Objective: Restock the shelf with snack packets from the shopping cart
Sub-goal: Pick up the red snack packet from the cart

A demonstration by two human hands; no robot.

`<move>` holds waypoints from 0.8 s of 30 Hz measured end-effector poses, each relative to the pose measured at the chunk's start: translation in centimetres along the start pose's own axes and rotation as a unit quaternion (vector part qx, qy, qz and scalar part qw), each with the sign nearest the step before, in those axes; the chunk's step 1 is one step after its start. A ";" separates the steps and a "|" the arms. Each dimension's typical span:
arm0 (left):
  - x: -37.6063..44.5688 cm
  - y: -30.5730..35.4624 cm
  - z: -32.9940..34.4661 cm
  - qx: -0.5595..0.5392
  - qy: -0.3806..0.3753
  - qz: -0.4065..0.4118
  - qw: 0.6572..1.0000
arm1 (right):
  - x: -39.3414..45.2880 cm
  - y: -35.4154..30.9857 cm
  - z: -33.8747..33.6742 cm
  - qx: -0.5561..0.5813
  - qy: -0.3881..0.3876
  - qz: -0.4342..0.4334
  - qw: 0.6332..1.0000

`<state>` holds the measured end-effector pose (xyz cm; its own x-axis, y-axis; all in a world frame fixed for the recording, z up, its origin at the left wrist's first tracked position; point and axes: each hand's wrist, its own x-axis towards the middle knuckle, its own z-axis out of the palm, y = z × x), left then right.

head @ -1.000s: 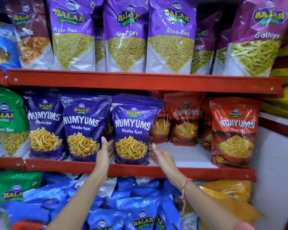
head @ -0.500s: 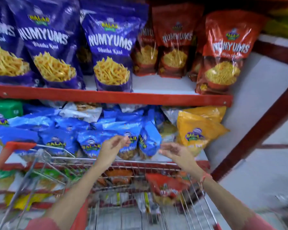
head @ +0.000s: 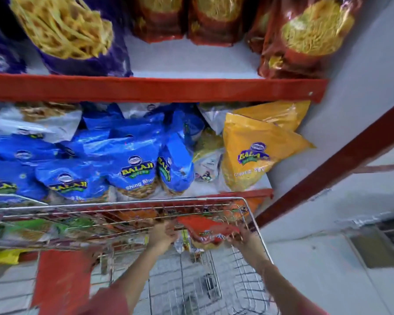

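Inside the wire shopping cart [head: 257, 226] lies a red snack packet [head: 208, 229], tilted, with more packets under it. My left hand [head: 162, 235] grips its left edge and my right hand [head: 245, 237] grips its right edge. The red shelf [head: 159, 88] above carries purple packets [head: 73, 35] on the left and red packets [head: 303, 39] on the right, with bare white shelf floor between them. The view is blurred by motion.
Below the red shelf, blue packets [head: 132, 169] and yellow packets [head: 248, 153] fill the lower shelf. A dark red diagonal frame bar [head: 341, 160] runs at the right, beside a white wall. The cart's red part [head: 62, 280] is at lower left.
My view has swung down from the shelf to the cart. Both hands dropped from the purple packet on the shelf into the cart and closed on the red packet.
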<state>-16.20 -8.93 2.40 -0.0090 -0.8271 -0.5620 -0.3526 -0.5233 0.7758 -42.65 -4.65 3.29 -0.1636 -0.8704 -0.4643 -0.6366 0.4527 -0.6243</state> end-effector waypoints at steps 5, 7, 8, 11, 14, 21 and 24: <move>2.2 -0.2 2.4 -0.017 0.044 -0.049 0.998 | 1.7 0.1 2.3 0.045 0.023 0.084 0.995; 2.7 -0.2 2.7 -0.004 0.102 -0.055 0.993 | 1.7 -0.3 2.5 0.026 0.062 0.092 0.993; 2.4 0.2 2.8 -0.004 0.125 -0.057 0.991 | 1.7 -0.3 2.7 0.008 0.081 0.077 0.994; 0.9 1.0 2.5 0.032 0.140 0.003 0.990 | 0.7 -1.0 2.2 0.003 0.104 0.032 0.994; -1.6 2.2 1.8 -0.009 0.141 0.037 0.989 | -0.9 -2.0 0.9 0.034 0.111 -0.011 0.993; -9.3 6.4 -2.2 -0.113 0.085 0.151 0.978 | -5.3 -4.2 -3.1 0.039 0.132 -0.130 0.982; -12.1 9.1 -4.0 -0.157 0.076 0.202 0.964 | -7.6 -7.0 -5.4 0.074 0.160 -0.193 0.965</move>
<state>-15.57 -4.46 17.38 0.0596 -0.9842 -0.1666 -0.0483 -0.1695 0.9843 -41.01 -2.27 14.57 -0.1763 -0.9841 0.0237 -0.5862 0.0856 -0.8056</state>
